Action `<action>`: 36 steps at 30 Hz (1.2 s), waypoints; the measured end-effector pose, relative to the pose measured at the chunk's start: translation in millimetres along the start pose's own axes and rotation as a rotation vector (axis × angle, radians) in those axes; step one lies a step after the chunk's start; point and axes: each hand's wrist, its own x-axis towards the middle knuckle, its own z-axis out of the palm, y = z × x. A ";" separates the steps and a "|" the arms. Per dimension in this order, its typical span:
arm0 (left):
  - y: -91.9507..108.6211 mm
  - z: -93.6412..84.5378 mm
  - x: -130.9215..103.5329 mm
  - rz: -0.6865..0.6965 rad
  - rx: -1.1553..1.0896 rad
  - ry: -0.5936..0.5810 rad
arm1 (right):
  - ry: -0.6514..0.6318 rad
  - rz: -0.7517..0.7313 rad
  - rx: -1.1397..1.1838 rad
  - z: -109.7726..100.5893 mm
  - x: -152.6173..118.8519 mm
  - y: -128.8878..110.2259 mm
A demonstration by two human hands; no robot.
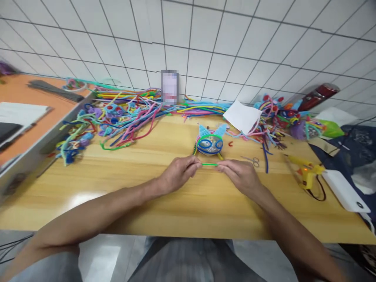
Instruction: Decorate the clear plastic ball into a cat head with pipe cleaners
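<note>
Between my two hands a short green pipe cleaner (209,165) is stretched level above the table. My left hand (179,172) pinches its left end and my right hand (239,174) its right end. Just beyond them sits a round pipe-cleaner animal head (209,145), with light blue pointed ears, a green band on top and blue loops on a silvery front. Yellow strands show at its lower sides, partly behind my fingers. A small red curled piece (230,144) lies to its right.
Bundles of coloured pipe cleaners (138,117) spread along the back left. A phone (169,87) leans on the tiled wall. White paper (243,116), scissors (252,160), a yellow glue gun (308,176) and a white power bank (345,190) lie on the right. A red flask (320,96) stands behind.
</note>
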 end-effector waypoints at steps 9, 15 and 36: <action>1.7 7.4 5.1 -0.059 -0.029 0.014 | 0.151 0.088 0.061 1.7 -0.9 6.7; -3.2 10.8 3.7 -0.022 0.028 0.060 | 0.206 -0.016 -0.020 6.5 -5.1 3.0; -51.5 -66.0 28.5 -0.205 0.022 0.548 | 0.513 0.378 0.280 -6.7 4.4 56.9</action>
